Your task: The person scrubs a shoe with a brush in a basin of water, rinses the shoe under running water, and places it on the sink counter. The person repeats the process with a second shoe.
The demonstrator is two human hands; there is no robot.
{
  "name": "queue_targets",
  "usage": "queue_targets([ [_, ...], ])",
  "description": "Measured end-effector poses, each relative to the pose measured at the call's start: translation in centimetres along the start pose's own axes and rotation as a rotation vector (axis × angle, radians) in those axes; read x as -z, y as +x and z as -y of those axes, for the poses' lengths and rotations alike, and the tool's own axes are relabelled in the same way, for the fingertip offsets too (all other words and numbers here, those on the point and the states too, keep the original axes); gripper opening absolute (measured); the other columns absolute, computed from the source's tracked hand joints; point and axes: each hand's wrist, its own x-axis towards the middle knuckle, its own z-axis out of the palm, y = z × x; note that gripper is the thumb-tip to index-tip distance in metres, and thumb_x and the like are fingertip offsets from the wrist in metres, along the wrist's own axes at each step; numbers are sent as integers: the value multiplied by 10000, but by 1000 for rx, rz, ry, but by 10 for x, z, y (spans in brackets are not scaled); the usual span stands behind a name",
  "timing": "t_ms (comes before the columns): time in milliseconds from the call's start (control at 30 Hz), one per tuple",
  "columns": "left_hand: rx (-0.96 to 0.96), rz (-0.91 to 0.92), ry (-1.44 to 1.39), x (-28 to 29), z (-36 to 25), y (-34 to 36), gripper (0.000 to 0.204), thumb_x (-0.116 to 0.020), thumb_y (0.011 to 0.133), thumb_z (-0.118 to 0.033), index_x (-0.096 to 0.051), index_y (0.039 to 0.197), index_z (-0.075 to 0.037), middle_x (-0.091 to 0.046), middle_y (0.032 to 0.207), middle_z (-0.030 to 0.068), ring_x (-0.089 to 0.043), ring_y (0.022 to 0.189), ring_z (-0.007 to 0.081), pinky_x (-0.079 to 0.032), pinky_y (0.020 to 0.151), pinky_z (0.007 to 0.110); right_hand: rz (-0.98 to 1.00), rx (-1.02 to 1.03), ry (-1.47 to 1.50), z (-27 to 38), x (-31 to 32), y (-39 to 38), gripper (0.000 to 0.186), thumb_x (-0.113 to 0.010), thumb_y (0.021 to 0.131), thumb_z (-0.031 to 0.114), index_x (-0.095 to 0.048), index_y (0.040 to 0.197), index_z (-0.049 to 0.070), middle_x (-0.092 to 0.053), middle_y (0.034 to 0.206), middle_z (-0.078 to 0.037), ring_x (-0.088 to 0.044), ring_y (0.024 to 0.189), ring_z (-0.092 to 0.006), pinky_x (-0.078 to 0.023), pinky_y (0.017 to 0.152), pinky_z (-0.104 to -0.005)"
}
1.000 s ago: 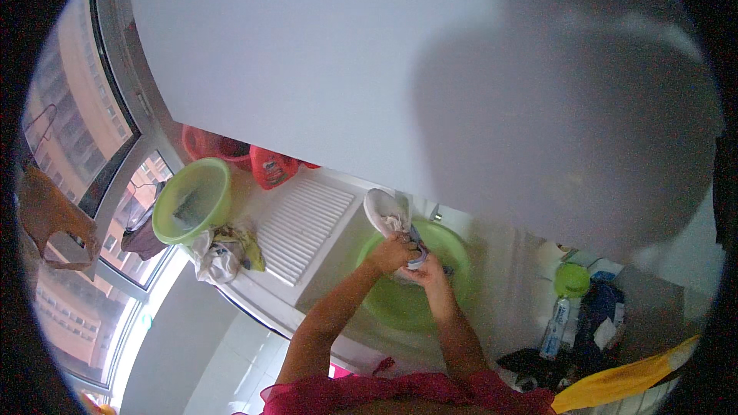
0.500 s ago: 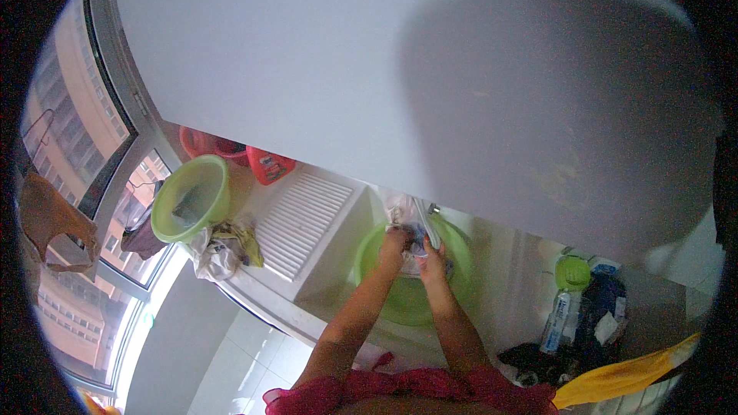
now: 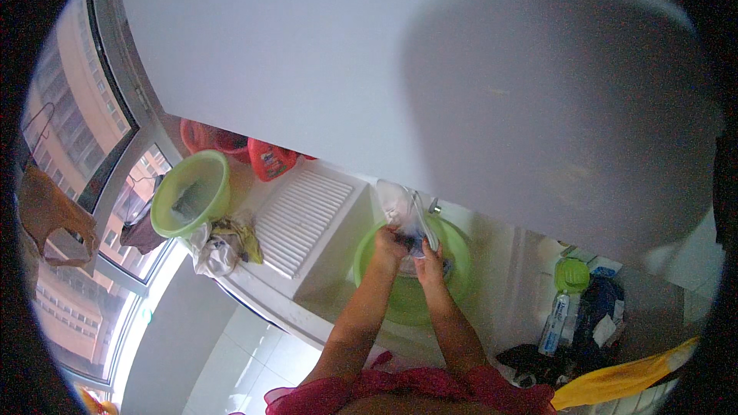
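My two hands meet over a light green basin [image 3: 455, 284] that stands in the white sink [image 3: 330, 284]. Between them is a bunched piece of cloth [image 3: 415, 246], bluish and dark, its shape blurred. My left hand [image 3: 390, 243] grips it from the left, fingers curled. On the other side my right hand [image 3: 430, 263] is closed on the same cloth, close to the end of the pale faucet [image 3: 424, 227]. A whitish, pinkish patch [image 3: 393, 204] shows behind my left hand; whether it is fabric or suds I cannot tell.
Left of the basin lies a ribbed washboard [image 3: 301, 223]. Beyond it are crumpled cloths [image 3: 223, 250], a second green basin [image 3: 219, 200] and a red container [image 3: 269, 160]. A white panel [image 3: 292, 69] overhangs the back. Bottles and a green tub [image 3: 571, 275] stand at right.
My left hand has shifted slightly left, and my right hand a little downward. The whitish patch behind them shows larger. Both hands keep hold of the cloth.
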Motion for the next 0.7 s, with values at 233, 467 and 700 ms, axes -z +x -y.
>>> queue_targets([
  [233,-270,43,222,-46,28,-52,481,-487,760,-404,-501,1097,-62,-535,1100,126,-503,993,308,-383,868,464,30,-58,16,1,13,-2,392,-555,842,188,-381,1188,128,-479,1165,-72,-493,1036,-232,-403,869,-449],
  [467,-262,-51,271,-15,20,-12,452,-456,857,-416,-495,1130,-58,-546,1096,101,-520,968,287,-406,819,448,159,-248,-163,15,5,-4,437,-526,855,218,-356,1232,77,-445,1216,-79,-461,1082,-223,-377,904,-402],
  [700,-394,50,391,8,25,-6,376,-512,857,-338,-517,1078,-34,-581,980,96,-562,826,228,-460,703,366,209,164,-685,35,-84,-5,656,-595,808,276,-252,1312,36,-381,1282,-114,-362,1187,-234,-284,983,-366],
])
